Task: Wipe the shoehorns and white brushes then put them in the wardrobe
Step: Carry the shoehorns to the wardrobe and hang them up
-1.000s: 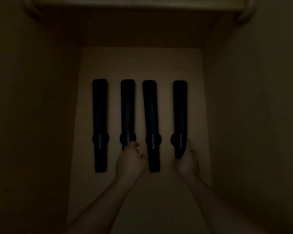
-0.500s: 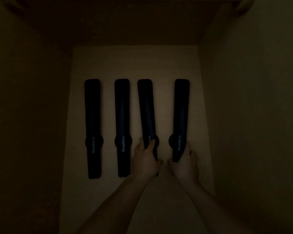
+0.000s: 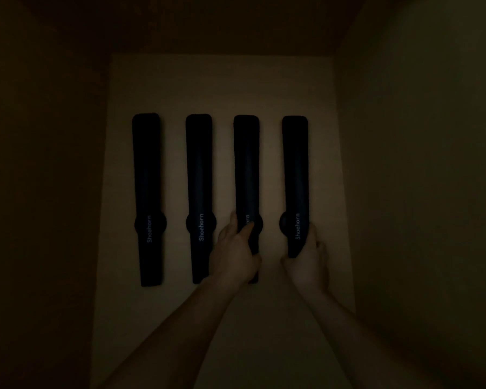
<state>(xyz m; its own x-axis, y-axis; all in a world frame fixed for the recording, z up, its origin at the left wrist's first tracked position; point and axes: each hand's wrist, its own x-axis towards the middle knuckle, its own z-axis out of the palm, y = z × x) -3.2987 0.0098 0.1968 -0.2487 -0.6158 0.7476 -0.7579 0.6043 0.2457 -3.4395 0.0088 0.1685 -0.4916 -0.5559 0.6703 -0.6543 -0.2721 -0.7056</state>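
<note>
Several black shoehorns lie side by side on the pale wardrobe shelf (image 3: 222, 85), each running front to back. The leftmost shoehorn (image 3: 148, 192) and the second shoehorn (image 3: 199, 189) lie untouched. My left hand (image 3: 236, 254) grips the near part of the third shoehorn (image 3: 247, 169), thumb on its left edge and fingers on top. My right hand (image 3: 307, 259) holds the near end of the rightmost shoehorn (image 3: 295, 175) from below and the right. No white brushes are visible.
The dim wardrobe compartment is closed in by a dark left wall (image 3: 45, 192), a right wall (image 3: 418, 192) and a back panel (image 3: 222, 29). Bare shelf shows behind the shoehorns and in front of them under my forearms.
My left hand moved from the second shoehorn to the third and straightened it parallel to the others. My right hand stayed on the rightmost shoehorn. The view moved closer.
</note>
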